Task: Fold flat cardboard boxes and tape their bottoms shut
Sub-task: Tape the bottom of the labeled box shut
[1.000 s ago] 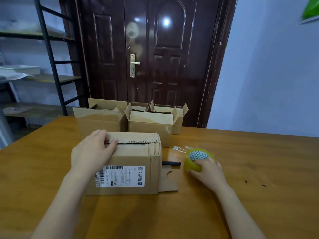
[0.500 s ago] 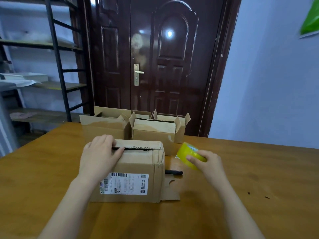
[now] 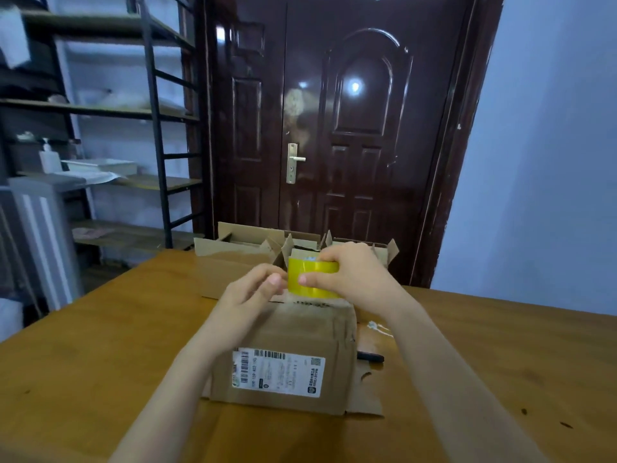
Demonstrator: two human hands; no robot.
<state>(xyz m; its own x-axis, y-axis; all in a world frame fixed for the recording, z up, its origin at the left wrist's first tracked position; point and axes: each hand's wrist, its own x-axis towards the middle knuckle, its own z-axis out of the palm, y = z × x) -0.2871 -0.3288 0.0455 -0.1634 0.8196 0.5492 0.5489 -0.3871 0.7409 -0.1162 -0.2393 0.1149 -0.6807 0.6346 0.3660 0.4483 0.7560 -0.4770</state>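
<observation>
A folded cardboard box (image 3: 293,335) with a white shipping label (image 3: 278,371) stands on the wooden table (image 3: 100,362) in front of me, its closed flaps facing up. My right hand (image 3: 354,275) grips a yellow roll of tape (image 3: 312,277) just above the box's far top edge. My left hand (image 3: 253,292) is at the roll's left side, its fingertips curled against the tape's edge. Whether it pinches the tape's end I cannot tell.
Several open cardboard boxes (image 3: 233,262) stand behind at the table's far edge. A black pen (image 3: 370,356) and a scrap of clear tape (image 3: 377,327) lie right of the box. A dark door (image 3: 334,135) and metal shelving (image 3: 100,128) are beyond.
My right hand lifted the tape roll from the table and carried it left over the box. My left hand left the box top and rose to meet the roll.
</observation>
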